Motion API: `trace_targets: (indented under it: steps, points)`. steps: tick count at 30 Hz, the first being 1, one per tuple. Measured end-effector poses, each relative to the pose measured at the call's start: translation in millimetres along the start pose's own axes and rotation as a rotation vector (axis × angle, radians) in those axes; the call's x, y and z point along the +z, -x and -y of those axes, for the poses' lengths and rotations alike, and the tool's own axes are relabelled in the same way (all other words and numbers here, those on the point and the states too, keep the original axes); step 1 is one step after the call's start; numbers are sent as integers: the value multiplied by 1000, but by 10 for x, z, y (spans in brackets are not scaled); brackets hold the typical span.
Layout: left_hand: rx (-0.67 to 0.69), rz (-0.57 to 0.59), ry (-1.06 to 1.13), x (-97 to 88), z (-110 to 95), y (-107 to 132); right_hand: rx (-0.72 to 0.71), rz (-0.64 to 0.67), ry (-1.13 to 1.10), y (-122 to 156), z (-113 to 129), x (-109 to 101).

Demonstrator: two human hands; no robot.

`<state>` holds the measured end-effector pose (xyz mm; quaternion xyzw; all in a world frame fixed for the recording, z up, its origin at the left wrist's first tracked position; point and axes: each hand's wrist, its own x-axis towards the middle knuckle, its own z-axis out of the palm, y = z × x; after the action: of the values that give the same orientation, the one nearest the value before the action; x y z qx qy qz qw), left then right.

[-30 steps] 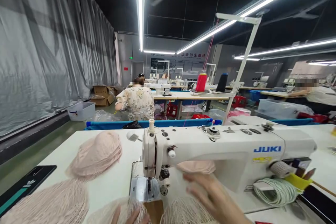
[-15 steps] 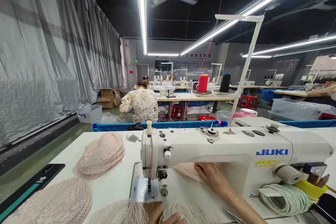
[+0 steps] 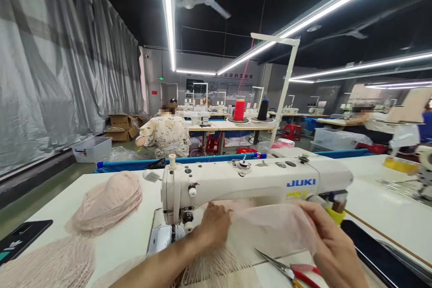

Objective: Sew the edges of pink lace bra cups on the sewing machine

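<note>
A sheer pale pink fabric piece [image 3: 270, 225] is stretched between my two hands in front of the sewing machine [image 3: 236, 184]. My left hand [image 3: 214, 222] is closed on its left side, fingers curled, just right of the needle area. My right hand [image 3: 332, 243] pinches the upper right corner of the piece between thumb and fingers. Fringed pale pink fabric [image 3: 216, 265] lies below my left wrist. Scissors [image 3: 285, 271] with red handles rest on the table under the raised fabric, blades pointing up-left.
At the left of the table lie a stack of pale pink pieces [image 3: 111, 202] and a nearer fringed stack [image 3: 50, 263]. A dark phone-like slab [image 3: 381, 256] is at the right. A person [image 3: 165, 132] sits ahead; another [image 3: 361, 117] works at far right.
My right hand has come from under the machine arm out to the right, drawing the fabric with it. My left hand has risen from the lower edge onto the fabric. The view has turned right.
</note>
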<state>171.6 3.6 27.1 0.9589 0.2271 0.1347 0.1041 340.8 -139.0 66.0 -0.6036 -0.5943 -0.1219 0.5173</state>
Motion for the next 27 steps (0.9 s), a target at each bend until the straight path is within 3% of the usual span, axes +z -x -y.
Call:
trace_targets:
  steps: [4, 8, 13, 16, 21, 27]
  points:
    - [-96, 19, 130, -193, -171, 118, 33, 152, -24, -170, 241, -237]
    - [-93, 6, 360, -421, -607, 384, 44, 342, -45, -171, 491, -238]
    - [-98, -67, 902, -611, -1039, 646, 46, 516, -104, -145, 802, -231]
    - [-169, -66, 1053, -689, -1041, 794, 47, 659, -149, -126, 910, -277]
    - [-297, 139, 1234, -758, -890, 1197, 77, 945, -283, 62, 963, -185]
    - [-378, 195, 1321, -686, -720, 1572, 139, 1054, -462, 262, 1034, 139]
